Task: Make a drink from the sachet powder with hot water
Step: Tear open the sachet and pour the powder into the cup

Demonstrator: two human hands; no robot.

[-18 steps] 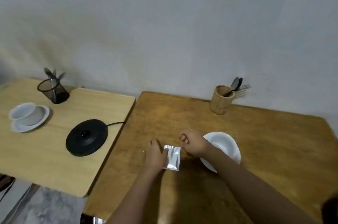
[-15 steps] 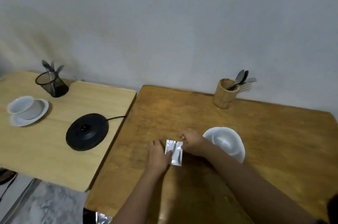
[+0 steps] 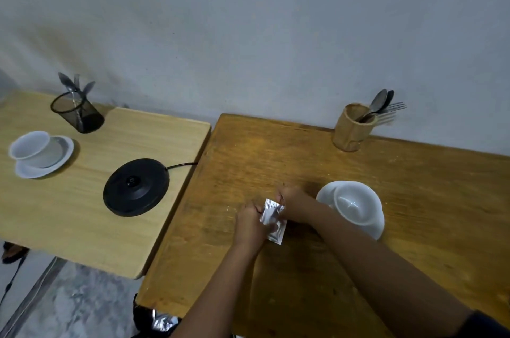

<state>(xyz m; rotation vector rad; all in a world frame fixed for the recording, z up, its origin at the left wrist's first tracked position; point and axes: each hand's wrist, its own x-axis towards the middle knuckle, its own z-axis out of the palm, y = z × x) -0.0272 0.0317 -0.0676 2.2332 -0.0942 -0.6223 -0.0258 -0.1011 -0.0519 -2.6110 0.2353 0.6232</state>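
A: What are the hands doing?

B: Both hands are closed on a silver sachet [image 3: 273,220]. The left hand [image 3: 249,223] pinches its left edge, and the right hand [image 3: 294,204] grips the top right corner, fingers curled in. The sachet sits between them, just above the darker wooden bench [image 3: 276,155]; I cannot tell whether its lower edge touches the wood.

A: Is it torn open?

B: Too small to tell.

A: What lies just beside the hands?

B: Right of the right hand, partly behind that forearm, a white cup [image 3: 354,204] stands on a white saucer [image 3: 376,228]. The cup looks empty.

A: And farther out?

B: Beyond the cup, at the wall, a wooden holder [image 3: 352,130] carries spoons and forks [image 3: 385,106]. Well to the left of the left hand, on a second, paler bench [image 3: 82,216], is a round black kettle base [image 3: 136,186] with its cord running toward the gap between the benches. Past that are another white cup [image 3: 33,146] on a saucer [image 3: 44,166] and a black mesh holder [image 3: 77,112] with cutlery.

A: Anything below the hands?

B: A crumpled silver wrapper [image 3: 164,322] shows under the near bench edge.
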